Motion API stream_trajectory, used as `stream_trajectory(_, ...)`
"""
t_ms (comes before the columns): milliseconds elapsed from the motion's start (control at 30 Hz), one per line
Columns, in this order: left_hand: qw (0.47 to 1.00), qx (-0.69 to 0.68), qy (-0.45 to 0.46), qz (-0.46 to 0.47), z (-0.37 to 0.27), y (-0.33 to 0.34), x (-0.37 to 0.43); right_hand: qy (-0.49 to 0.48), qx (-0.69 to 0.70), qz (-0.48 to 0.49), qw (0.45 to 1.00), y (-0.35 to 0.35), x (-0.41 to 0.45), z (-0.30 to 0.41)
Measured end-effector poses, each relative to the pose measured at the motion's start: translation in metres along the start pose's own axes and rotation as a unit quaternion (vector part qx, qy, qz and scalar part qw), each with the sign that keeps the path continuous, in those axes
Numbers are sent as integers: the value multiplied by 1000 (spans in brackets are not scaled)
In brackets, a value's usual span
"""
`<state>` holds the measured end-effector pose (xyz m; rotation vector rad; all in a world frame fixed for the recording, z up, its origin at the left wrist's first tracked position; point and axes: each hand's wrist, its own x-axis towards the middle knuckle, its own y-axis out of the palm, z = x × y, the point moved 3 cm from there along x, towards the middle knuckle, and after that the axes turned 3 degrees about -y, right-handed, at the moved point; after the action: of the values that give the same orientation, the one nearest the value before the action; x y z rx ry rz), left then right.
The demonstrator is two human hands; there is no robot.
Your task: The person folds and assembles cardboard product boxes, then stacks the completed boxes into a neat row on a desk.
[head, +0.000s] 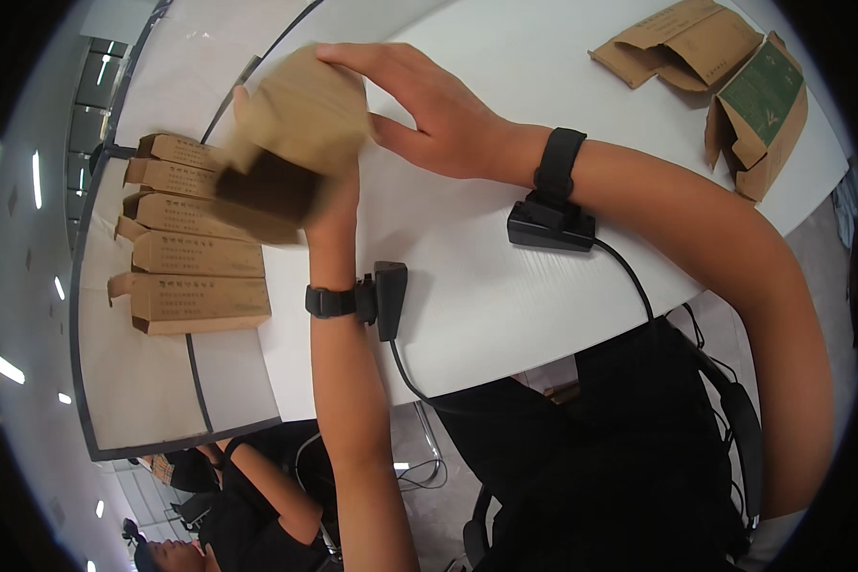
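A brown cardboard box (307,114), blurred by motion, is held up between my hands above the white table; one end shows a dark opening. My left hand (332,204) grips it from behind and below, with most of its fingers hidden by the box. My right hand (429,107) touches its right side with thumb and fingertips. To the left, several brown cardboard boxes (196,297) lie side by side in a row, some with end flaps standing out. They bear printed writing.
Two crumpled or flattened cardboard boxes, one plain brown (686,50), one with a green panel (765,93), lie at the table's far right. A dark-edged partition (143,400) borders the left side. Cables run from the wrist devices. Another person (250,515) sits beyond the partition.
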<state>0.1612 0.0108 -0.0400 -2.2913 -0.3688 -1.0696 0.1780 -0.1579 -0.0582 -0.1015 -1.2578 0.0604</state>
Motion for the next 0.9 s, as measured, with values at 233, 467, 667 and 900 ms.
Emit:
stream_trajectory(233,980,191,-62,15,39,0,-18,66,53,71,994,9,-13,-2)
stream_trajectory(467,981,-162,-69,85,4,22,-15,99,79,13,992,6,-18,-17)
stream_trajectory(667,976,-199,-57,64,-18,25,-17,104,84,-29,991,9,-21,-21)
stream_trajectory(900,996,-50,-46,-52,-19,18,-17,134,104,-19,985,6,-19,-21)
